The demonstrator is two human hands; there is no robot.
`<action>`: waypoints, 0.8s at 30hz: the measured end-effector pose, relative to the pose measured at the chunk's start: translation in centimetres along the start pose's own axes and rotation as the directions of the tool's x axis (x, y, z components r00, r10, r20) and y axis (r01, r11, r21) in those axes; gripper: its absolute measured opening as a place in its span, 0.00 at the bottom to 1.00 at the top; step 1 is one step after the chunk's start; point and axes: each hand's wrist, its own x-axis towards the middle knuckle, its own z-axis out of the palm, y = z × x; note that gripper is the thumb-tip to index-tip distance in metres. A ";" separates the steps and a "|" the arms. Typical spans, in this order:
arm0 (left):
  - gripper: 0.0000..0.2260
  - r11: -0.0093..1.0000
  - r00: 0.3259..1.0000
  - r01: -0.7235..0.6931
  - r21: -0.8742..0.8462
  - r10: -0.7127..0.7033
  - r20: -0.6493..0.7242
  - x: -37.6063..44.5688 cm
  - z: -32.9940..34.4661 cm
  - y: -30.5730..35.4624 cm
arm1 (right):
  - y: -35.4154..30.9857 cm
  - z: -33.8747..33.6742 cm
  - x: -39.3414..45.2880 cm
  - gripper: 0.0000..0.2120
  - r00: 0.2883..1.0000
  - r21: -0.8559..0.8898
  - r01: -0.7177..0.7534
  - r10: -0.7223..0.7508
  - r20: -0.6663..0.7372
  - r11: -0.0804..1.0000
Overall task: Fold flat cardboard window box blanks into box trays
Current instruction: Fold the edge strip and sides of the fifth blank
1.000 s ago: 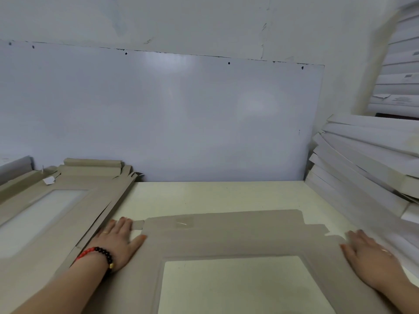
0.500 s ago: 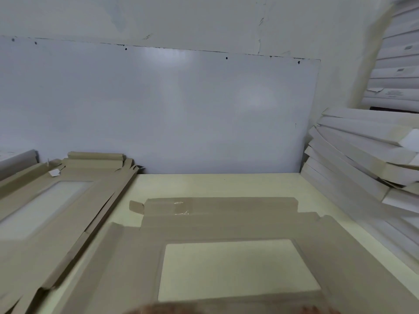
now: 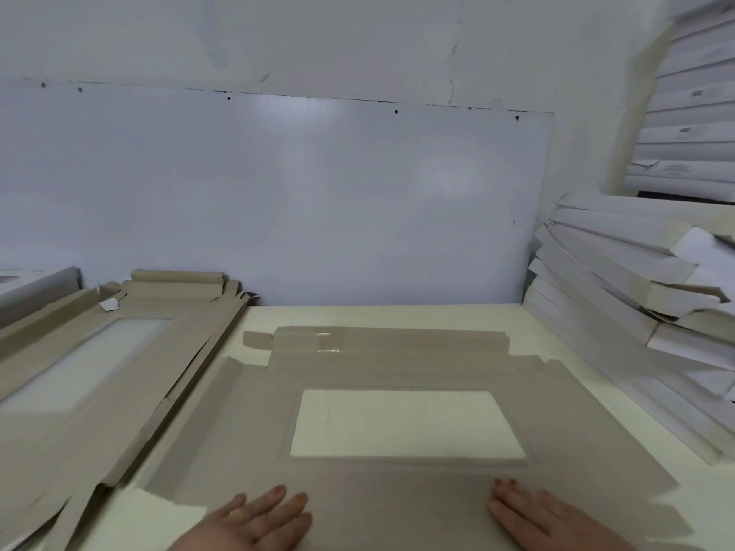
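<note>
Pressing both flat, open hands, left (image 3: 254, 522) and right (image 3: 545, 522), we hold the window box blank (image 3: 397, 371) against the tabletop (image 3: 358, 318).

A cream desk (image 3: 457, 318) carries a flat window box blank (image 3: 397, 371) at centre, more blanks (image 3: 79, 371) stacked left, white boxes (image 3: 636, 312) piled right.

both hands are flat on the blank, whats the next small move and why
Probably fold up the near flap: the blank lies fully flat on the table, and the left hand and right hand press its near edge.
</note>
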 end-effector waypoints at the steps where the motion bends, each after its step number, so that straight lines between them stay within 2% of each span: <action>1: 0.34 0.999 0.995 -0.034 -0.027 0.031 -0.091 1.7 -3.2 0.0 | 1.2 -1.2 1.4 0.25 0.987 0.157 -0.012 -0.013 0.159 0.988; 2: 0.31 1.000 1.000 -0.010 -0.023 0.010 0.000 2.1 -3.8 0.2 | 1.5 -1.6 1.9 0.29 0.981 0.234 0.012 -0.057 0.187 0.972; 3: 0.26 0.997 0.999 -0.038 -0.071 0.039 0.018 3.1 -3.6 0.3 | 2.2 -1.7 2.3 0.32 0.949 0.285 -0.014 -0.077 0.305 0.958; 4: 0.19 0.994 0.996 -0.088 -0.061 0.089 0.029 3.1 -3.0 0.0 | 2.6 -1.8 2.7 0.32 0.948 0.391 -0.088 -0.044 0.316 0.916; 5: 0.18 0.986 0.983 -0.163 -0.019 0.161 -0.083 3.2 -2.6 0.0 | 2.6 -2.5 2.9 0.26 0.907 0.451 -0.166 -0.044 0.419 0.877; 6: 0.19 0.992 0.994 -0.109 -0.062 0.110 0.018 2.9 -3.9 0.4 | 2.5 -3.0 3.2 0.25 0.872 0.464 -0.198 -0.061 0.485 0.863; 7: 0.20 0.996 0.993 -0.062 -0.056 0.067 0.100 2.5 -4.4 0.5 | 2.7 -3.1 3.3 0.30 0.859 0.456 -0.227 -0.043 0.509 0.861; 9: 0.25 1.000 0.999 -0.019 0.006 0.019 0.030 1.9 -3.2 1.1 | 2.9 -3.5 3.5 0.37 0.860 0.440 -0.270 0.009 0.510 0.856; 10: 0.28 1.000 0.998 0.002 -0.026 0.000 0.059 1.9 -3.5 1.4 | 3.2 -3.9 3.3 0.38 0.830 0.460 -0.286 -0.022 0.557 0.841; 11: 0.30 0.994 0.993 -0.014 -0.109 0.027 0.117 1.7 -3.7 1.4 | 4.0 -4.2 2.9 0.36 0.833 0.508 -0.297 -0.041 0.552 0.808; 12: 0.29 0.982 0.997 0.006 -0.189 0.008 0.074 1.6 -3.7 1.0 | 4.4 -3.0 2.5 0.34 0.919 0.567 -0.231 -0.015 0.395 0.790; 13: 0.26 0.987 0.986 0.001 -0.158 -0.027 -0.164 1.8 -3.1 0.6 | 4.6 -2.3 2.0 0.32 0.932 0.556 -0.210 -0.006 0.361 0.804; 14: 0.23 0.988 0.984 0.057 -0.142 -0.080 -0.158 2.1 -2.4 0.2 | 5.0 -2.3 1.7 0.31 0.904 0.535 -0.236 -0.019 0.428 0.811; 15: 0.21 0.980 0.992 0.113 -0.164 -0.122 -0.045 2.1 -3.0 0.0 | 5.5 -2.3 1.7 0.31 0.867 0.507 -0.262 -0.029 0.497 0.821; 16: 0.18 0.980 0.993 0.119 -0.161 -0.121 -0.003 2.3 -3.2 -0.3 | 5.9 -2.2 1.7 0.30 0.852 0.488 -0.287 -0.014 0.524 0.825; 19: 0.14 0.961 0.968 0.246 -0.124 -0.239 0.075 3.1 -4.8 -1.8 | 7.7 -2.7 2.5 0.25 0.814 0.427 -0.364 0.060 0.577 0.828; 21: 0.12 0.953 0.961 0.263 -0.148 -0.245 0.131 4.2 -5.5 -3.0 | 9.0 -2.5 3.4 0.17 0.805 0.450 -0.358 0.026 0.593 0.818; 23: 0.09 0.927 0.938 0.301 -0.224 -0.246 0.244 5.5 -6.2 -4.0 | 10.0 -2.2 4.4 0.07 0.775 0.484 -0.394 0.000 0.632 0.781; 24: 0.08 0.910 0.923 0.327 -0.256 -0.249 0.293 6.3 -6.5 -4.4 | 10.4 -2.0 5.0 0.06 0.760 0.489 -0.416 -0.002 0.650 0.767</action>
